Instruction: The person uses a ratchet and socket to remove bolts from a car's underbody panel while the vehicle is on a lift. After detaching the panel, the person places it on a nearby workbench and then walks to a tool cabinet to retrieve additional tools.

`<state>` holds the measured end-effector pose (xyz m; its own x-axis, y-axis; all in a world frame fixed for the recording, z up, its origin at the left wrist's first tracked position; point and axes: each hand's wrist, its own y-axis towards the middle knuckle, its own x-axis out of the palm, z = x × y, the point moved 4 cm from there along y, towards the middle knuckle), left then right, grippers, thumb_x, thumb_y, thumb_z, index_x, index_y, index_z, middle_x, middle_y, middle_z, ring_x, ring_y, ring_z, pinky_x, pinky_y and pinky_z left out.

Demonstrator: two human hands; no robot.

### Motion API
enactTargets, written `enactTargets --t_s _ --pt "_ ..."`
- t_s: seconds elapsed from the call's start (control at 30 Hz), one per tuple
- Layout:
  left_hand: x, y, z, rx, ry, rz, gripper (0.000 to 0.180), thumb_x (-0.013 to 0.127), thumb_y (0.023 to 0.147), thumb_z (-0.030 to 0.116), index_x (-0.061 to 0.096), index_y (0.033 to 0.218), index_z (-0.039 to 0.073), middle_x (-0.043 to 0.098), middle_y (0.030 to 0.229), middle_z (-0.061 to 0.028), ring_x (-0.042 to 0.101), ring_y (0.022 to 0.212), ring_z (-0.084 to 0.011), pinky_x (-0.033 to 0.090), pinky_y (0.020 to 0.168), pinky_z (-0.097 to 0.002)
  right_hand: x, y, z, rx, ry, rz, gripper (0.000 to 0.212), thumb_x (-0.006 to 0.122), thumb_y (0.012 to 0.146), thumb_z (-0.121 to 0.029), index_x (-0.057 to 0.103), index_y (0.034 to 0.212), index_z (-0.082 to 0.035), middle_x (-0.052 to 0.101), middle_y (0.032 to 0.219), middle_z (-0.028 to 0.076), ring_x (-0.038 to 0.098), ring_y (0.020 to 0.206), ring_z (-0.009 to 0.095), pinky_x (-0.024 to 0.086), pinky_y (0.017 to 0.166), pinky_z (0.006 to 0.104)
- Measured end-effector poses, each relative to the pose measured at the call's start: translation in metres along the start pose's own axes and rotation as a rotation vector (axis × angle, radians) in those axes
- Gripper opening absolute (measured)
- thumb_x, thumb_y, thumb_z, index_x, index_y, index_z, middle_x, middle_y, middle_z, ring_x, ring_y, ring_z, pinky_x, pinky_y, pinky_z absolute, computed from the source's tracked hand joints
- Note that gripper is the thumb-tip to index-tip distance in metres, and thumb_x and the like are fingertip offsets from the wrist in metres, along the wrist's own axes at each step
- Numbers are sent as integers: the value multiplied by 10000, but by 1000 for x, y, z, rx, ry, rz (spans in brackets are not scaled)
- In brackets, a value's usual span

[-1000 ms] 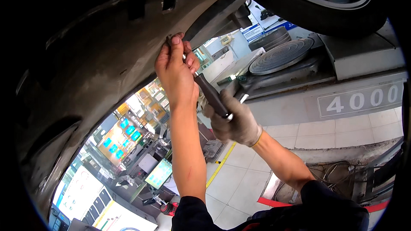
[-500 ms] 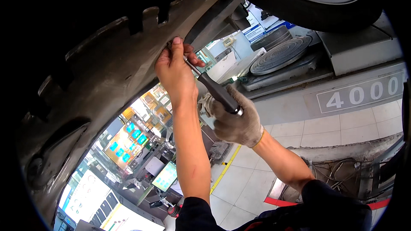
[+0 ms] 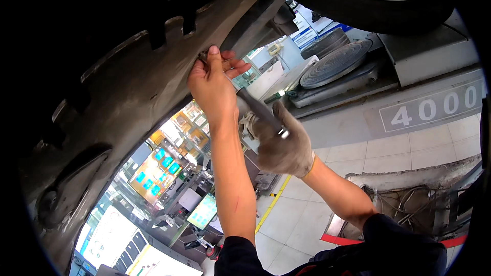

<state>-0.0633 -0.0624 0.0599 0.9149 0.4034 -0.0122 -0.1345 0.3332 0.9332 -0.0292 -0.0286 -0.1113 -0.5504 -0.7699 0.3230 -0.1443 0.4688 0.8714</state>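
Note:
My bare left hand [image 3: 212, 89] is raised to the lower edge of a dark, dirty underbody panel [image 3: 133, 82]. Its thumb and forefinger close at a small dark piece by the edge, too hidden to name; the other fingers stretch out to the right. In a grey-beige work glove, my right hand [image 3: 286, 148] wraps round the black handle of a screwdriver [image 3: 258, 107]. The handle slants up toward my left hand, its shiny metal butt facing me. Motion blurs it a little, and its shaft and tip cannot be made out behind my left hand.
A wheel with a black tyre [image 3: 373, 10] hangs at the upper right. Below it runs a grey lift platform [image 3: 348, 107] with a round ribbed turntable plate [image 3: 335, 64]. A floor recess with cables [image 3: 404, 204] lies lower right. Screens and a cabinet [image 3: 153, 255] stand lower left.
The fingers of my left hand have spread out, away from the screwdriver's shaft, which showed between them before. My right hand and the screwdriver have shifted slightly. The view has moved a little.

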Motion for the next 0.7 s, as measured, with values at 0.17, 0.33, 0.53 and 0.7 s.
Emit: enactTargets --t_s 0.17,0.33,0.53,0.7 --pt "-12 0 2 -78 -189 -110 271 564 1047 203 616 1050 -63 682 996 -199 696 868 -272 638 783 -442 -1 3 5 -56 18 -49 360 546 1018 -379 621 1093 -34 614 726 21 575 610 176 474 617 294" --pt "-13 -6 6 -73 -48 -50 307 556 1057 245 603 1091 -57 690 998 -192 714 866 -276 625 799 -426 18 -3 1 709 1308 -112 647 327 1021 -668 617 1001 -89 498 594 -28 462 512 147 353 491 277" --pt "-38 -43 -13 -269 -263 -433 314 544 1046 173 586 1229 -78 648 1141 -175 705 959 -312 567 928 -473 11 4 4 354 916 -267 633 347 1031 -631 646 950 -79 565 599 18 538 542 177 420 522 310" --pt "-34 -43 -23 -261 -47 -273 263 564 1045 181 589 1180 -43 650 1013 -120 701 894 -257 583 882 -437 -7 1 -16 -223 -599 286 357 626 985 -375 631 958 -20 613 669 115 648 621 274 523 619 395"
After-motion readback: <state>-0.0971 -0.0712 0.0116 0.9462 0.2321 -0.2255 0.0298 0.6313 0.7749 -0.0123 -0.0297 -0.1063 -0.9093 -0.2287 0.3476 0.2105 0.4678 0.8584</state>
